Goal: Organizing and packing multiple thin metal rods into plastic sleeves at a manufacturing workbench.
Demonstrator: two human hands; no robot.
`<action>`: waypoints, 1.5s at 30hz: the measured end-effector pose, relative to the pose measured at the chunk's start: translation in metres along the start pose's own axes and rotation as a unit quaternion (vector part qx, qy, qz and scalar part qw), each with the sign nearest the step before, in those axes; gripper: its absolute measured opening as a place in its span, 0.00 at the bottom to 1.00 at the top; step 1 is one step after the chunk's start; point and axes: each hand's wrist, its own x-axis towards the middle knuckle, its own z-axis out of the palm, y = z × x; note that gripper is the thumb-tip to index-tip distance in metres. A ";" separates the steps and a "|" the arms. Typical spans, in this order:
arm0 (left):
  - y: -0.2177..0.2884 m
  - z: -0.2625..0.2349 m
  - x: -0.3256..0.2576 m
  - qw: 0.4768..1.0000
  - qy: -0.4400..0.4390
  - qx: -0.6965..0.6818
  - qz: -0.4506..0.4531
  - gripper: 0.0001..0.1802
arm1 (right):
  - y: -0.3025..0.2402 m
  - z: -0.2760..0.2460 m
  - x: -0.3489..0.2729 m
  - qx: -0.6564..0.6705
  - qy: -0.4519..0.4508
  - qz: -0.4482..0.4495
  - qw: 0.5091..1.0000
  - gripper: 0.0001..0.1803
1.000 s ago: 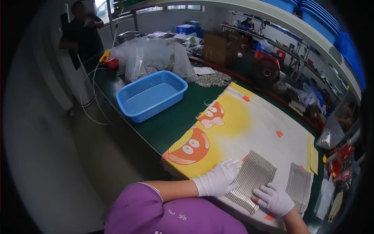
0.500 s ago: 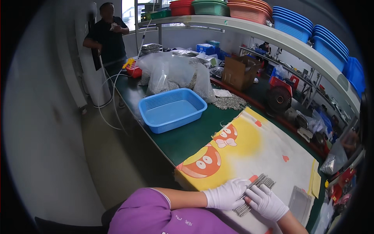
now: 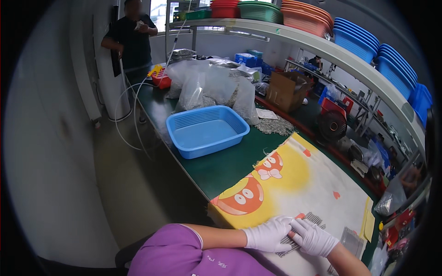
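Both gloved hands have drawn together since the earlier frames, when they sat at opposite ends of the ribbed metal sheet. Now the left hand (image 3: 268,234) and the right hand (image 3: 314,236) nearly touch, fingers curled down over the ribbed metal sheet (image 3: 307,225), pressing it against the cartoon-printed cloth (image 3: 294,184) near the table's front edge. Whether either hand truly grips it, I cannot tell. 1 more ribbed sheet (image 3: 352,239) lies just to the right. Farther back on the green table (image 3: 216,168) stands a blue plastic basket (image 3: 207,130), with clear bags (image 3: 212,87) behind it.
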 end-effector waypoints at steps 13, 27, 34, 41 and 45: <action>0.011 -0.012 0.003 0.998 -0.014 0.008 -0.058 0.36 | 0.000 -0.015 0.024 0.015 -0.056 0.053 0.997 0.20; -0.008 -0.051 -0.034 0.941 -0.046 0.286 -0.174 0.33 | -0.001 -0.021 0.030 -0.026 -0.166 0.055 0.984 0.13; -0.022 -0.065 -0.051 0.942 0.023 0.280 -0.185 0.29 | -0.004 -0.024 0.034 -0.035 -0.235 0.072 0.969 0.12; -0.023 -0.063 -0.051 0.943 0.049 0.281 -0.174 0.29 | -0.002 -0.012 0.014 0.008 -0.192 0.088 0.977 0.11; -0.021 -0.063 -0.049 0.943 0.051 0.281 -0.170 0.29 | -0.009 -0.003 -0.005 0.001 -0.130 0.156 0.979 0.10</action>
